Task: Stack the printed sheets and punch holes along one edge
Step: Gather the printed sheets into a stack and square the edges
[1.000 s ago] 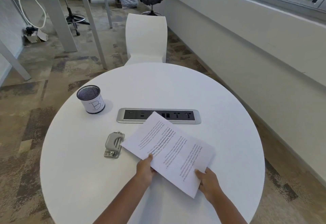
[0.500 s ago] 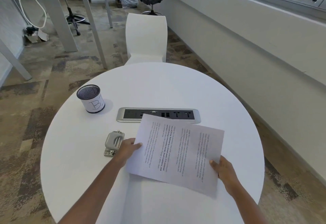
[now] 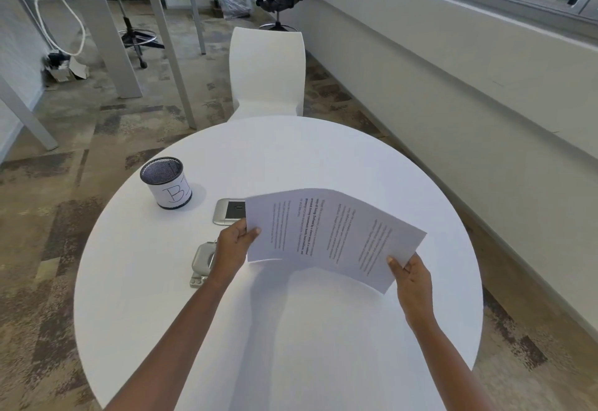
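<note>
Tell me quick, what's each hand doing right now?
Left hand: pinching the left edge of the white printed paper sheets.
Right hand: pinching their near right corner.

One paper stack (image 3: pixel 323 235), one hole punch (image 3: pixel 202 257), one mesh cup (image 3: pixel 166 187).

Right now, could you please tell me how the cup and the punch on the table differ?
The cup is black mesh with a white label and stands upright; the punch is silver metal and lies low and flat. The cup is in full view; the punch is partly hidden behind the left hand. Both sit on the table.
</note>
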